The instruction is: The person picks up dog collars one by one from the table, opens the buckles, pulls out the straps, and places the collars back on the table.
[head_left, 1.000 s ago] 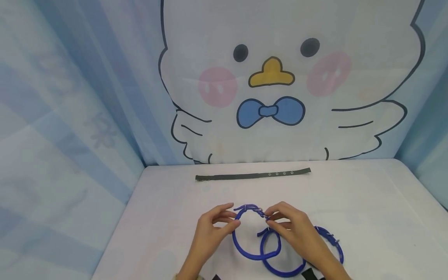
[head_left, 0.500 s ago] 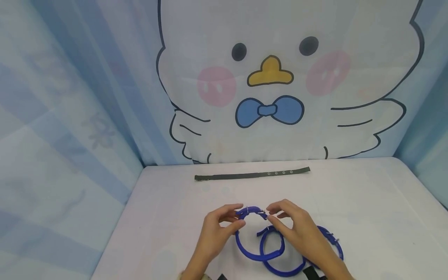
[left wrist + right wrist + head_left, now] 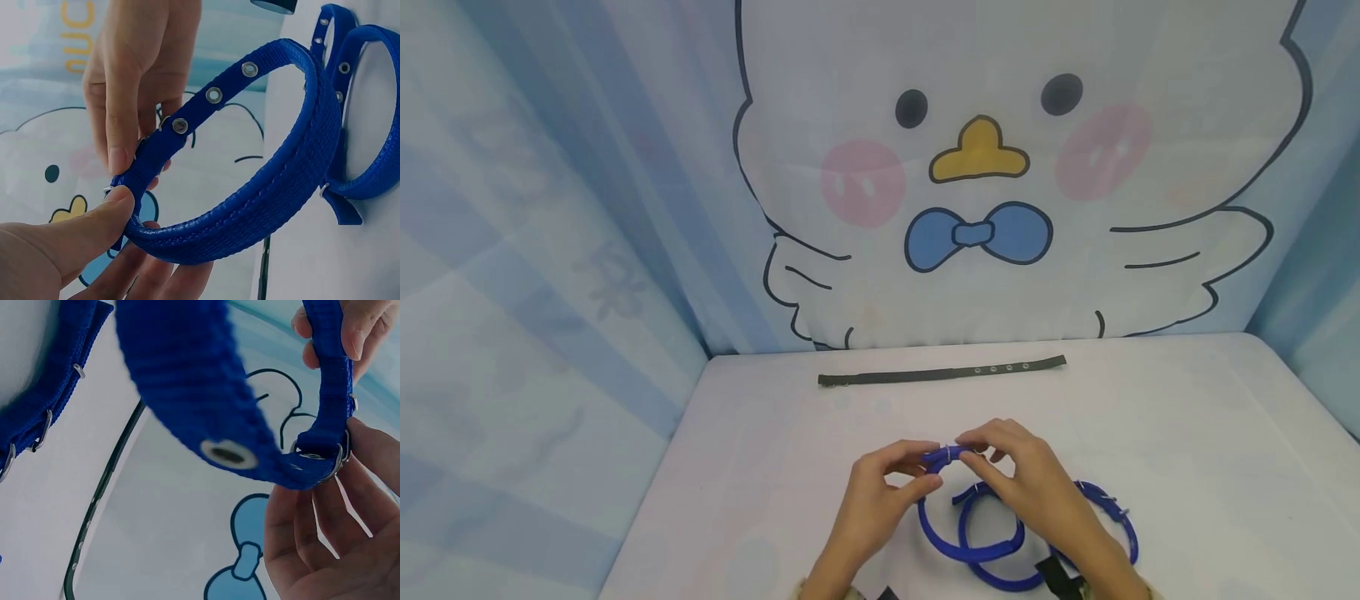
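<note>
A blue collar, fastened into a loop, is raised between both hands. My left hand pinches its upper left side between thumb and fingers, near the strap end. At the top, my right hand pinches it by the metal buckle. Several metal eyelets line the strap in the left wrist view, where the padded band curves toward the camera. In the right wrist view the strap passes through the buckle, with my right fingers around it.
Two more blue looped collars lie on the white table: one behind the held loop, another beyond my right forearm. A dark green strap with eyelets stretches across the back. A printed cartoon curtain hangs behind.
Both hands have shifted the raised collar slightly right. The right fingers, briefly parted at the buckle, now pinch there again, and the loose strap end lies closer to the band.
</note>
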Motion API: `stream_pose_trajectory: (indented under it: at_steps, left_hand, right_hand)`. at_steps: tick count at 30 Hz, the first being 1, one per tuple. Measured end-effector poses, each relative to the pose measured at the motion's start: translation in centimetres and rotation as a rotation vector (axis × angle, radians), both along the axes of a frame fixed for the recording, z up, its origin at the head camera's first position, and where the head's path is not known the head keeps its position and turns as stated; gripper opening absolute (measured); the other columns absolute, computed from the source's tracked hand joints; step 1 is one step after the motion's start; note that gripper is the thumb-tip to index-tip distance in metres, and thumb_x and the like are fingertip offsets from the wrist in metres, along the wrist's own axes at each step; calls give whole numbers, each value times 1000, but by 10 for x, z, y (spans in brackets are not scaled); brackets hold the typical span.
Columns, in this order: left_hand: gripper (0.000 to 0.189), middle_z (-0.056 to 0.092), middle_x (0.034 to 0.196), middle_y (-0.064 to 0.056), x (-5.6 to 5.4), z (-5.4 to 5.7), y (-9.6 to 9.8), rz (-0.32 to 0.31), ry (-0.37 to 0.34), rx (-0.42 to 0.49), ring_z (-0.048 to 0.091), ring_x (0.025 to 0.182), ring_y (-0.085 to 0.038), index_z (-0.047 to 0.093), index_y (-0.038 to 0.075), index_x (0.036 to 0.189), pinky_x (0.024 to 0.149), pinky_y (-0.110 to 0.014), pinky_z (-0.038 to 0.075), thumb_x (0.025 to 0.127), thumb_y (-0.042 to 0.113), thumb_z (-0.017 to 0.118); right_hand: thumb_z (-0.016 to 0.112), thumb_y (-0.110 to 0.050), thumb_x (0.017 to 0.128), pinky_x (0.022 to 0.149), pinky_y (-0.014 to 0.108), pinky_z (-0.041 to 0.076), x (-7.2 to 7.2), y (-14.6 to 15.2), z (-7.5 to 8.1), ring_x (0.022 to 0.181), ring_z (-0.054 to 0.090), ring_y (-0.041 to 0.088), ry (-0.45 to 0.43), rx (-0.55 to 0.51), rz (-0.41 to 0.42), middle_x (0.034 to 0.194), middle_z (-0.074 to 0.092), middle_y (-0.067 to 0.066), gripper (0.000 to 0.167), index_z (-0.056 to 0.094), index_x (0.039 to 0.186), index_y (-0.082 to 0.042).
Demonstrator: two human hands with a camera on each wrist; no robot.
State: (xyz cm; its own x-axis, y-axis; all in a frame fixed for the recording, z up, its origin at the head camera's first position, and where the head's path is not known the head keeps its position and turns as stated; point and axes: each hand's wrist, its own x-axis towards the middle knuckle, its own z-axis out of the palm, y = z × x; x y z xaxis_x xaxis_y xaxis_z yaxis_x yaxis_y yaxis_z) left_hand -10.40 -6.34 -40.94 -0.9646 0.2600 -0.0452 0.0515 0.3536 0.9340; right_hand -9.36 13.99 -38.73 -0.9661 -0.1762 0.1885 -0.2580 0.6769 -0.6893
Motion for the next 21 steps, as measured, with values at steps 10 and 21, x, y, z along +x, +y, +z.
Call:
stream_pose_trajectory:
  at_steps: [10,21]
  left_hand:
    - [33,72,103,6,2,0,0,-26,5,15,67,92,-9,71,19,119,70,-21,59,86,24,77]
    - [30,71,98,7,4,-3,3,2,-40,38,66,91,-10,73,25,114,67,-21,60,84,24,79]
  right_hand:
    - [71,-16,93,70,19,54,-1,1,0,83,56,2,6,-50,14,91,64,-14,9,73,100,-20]
    - [70,-11,93,74,20,56,-1,0,-4,88,63,6,11,-64,-49,95,68,-8,11,72,102,-16]
